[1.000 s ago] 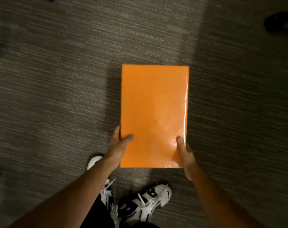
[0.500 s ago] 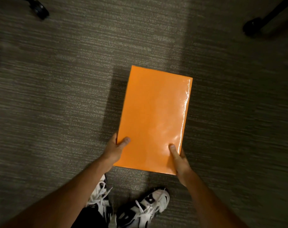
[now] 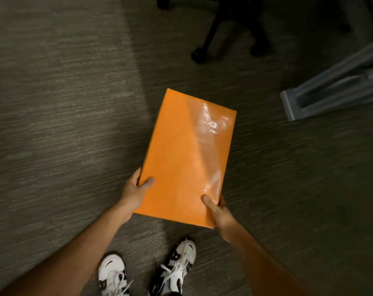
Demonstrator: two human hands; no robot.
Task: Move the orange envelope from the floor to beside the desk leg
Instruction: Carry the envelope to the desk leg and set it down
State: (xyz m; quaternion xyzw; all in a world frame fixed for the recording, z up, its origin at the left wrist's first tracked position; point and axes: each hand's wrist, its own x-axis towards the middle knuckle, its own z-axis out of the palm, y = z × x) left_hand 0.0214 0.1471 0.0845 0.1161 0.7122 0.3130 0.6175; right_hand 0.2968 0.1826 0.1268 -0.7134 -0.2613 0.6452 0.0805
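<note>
A glossy, flat orange rectangular envelope [image 3: 187,159] is held above the dark grey striped carpet [image 3: 53,124], near the middle of the head view, its long axis tilted toward one o'clock. The left hand [image 3: 134,193] grips its near-left edge with the thumb on top and fingers beneath; the right hand [image 3: 218,212] pinches the near-right corner the same way — both closed on the envelope. A pale grey metal desk foot [image 3: 330,97] lies at two o'clock, well apart from the envelope, and the black wheeled base of an office chair [image 3: 224,28] stands at twelve. White-and-black sneakers [image 3: 147,272] show at six.

The carry seems under way, with the set-down beside the desk leg yet to come. The slick surface is the main risk: with only the near end gripped, the far end could droop or the envelope slide out of the thumbs. A swing toward two o'clock could also clip the desk foot's corner, and in this dim light — shadows are deep there — the envelope might land short of the leg.
</note>
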